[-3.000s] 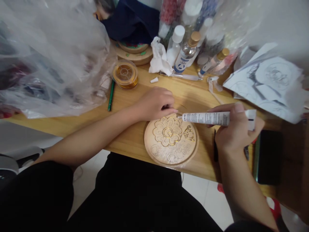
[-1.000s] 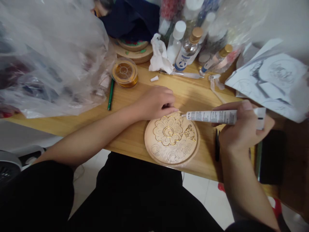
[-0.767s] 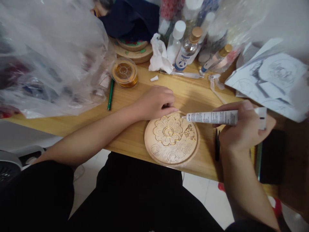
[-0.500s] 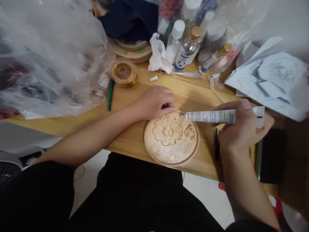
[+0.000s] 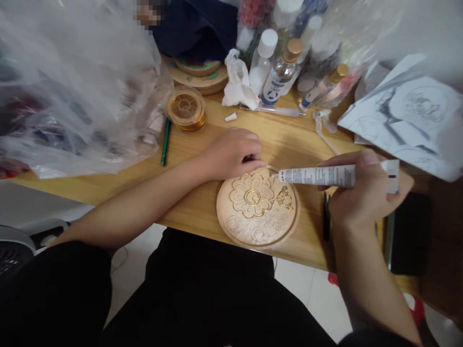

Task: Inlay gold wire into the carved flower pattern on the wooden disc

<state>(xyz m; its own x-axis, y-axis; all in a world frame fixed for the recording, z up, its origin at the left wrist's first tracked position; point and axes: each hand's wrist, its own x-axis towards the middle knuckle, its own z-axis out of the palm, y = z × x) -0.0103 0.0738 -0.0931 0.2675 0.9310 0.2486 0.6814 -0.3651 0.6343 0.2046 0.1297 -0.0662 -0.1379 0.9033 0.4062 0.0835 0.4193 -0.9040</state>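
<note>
My right hand (image 5: 365, 188) is closed around a white glue tube (image 5: 318, 176) with small print on it. The tube lies nearly level, its narrow nozzle pointing left, close over the upper right of a round wooden board (image 5: 238, 231). Whether the tip touches the surface I cannot tell. Gold wire outlines a flower (image 5: 252, 196) and a smaller figure (image 5: 284, 198) on the board; pencil-like line drawings cover its lower part. My left hand (image 5: 237, 152) rests at the board's far edge, fingers curled in and thumb along the rim, with nothing visible in them.
Left of centre stand a spool of gold wire (image 5: 186, 110) and a green pencil (image 5: 165, 142). A small white cap (image 5: 230, 117) lies beyond my left hand. Bottles (image 5: 277, 77) and crumpled tissue (image 5: 238, 82) fill the back. Drawing sheets (image 5: 405, 111) lie right; a plastic bag (image 5: 79, 86) left.
The glue tube and my right hand have shifted very slightly right and down. My left hand and the board look the same.
</note>
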